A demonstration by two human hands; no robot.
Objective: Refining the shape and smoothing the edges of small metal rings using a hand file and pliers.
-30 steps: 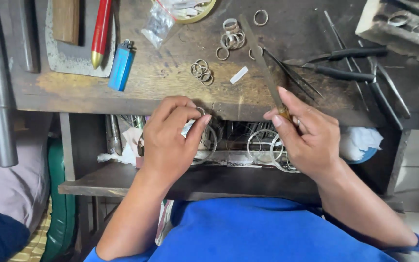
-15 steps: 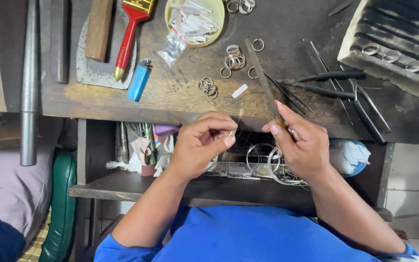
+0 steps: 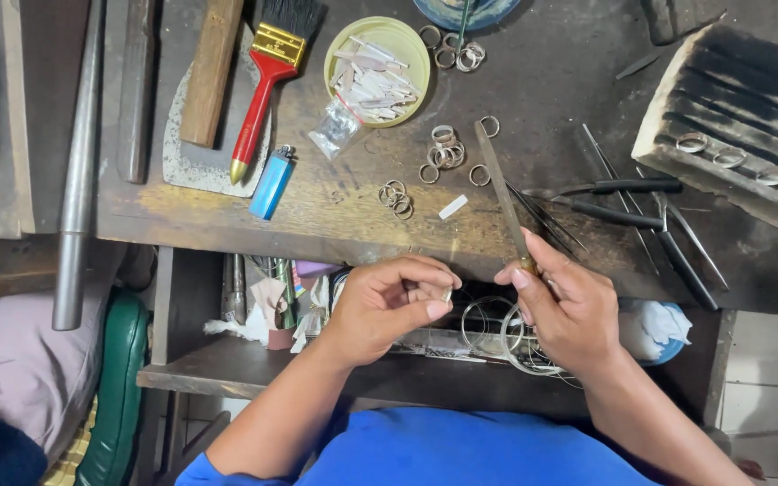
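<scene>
Since a moment ago your left hand [image 3: 387,306] has drawn toward the right, fingers pinched on a small pale piece [image 3: 447,292], while your right hand [image 3: 562,306] grips the file [image 3: 502,193], its length slanting away over the bench [image 3: 335,211].

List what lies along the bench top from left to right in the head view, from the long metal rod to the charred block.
Metal rod → wooden block → red-handled brush → blue lighter → yellow dish → file held in the right hand → black-handled pliers → charred block.
</scene>
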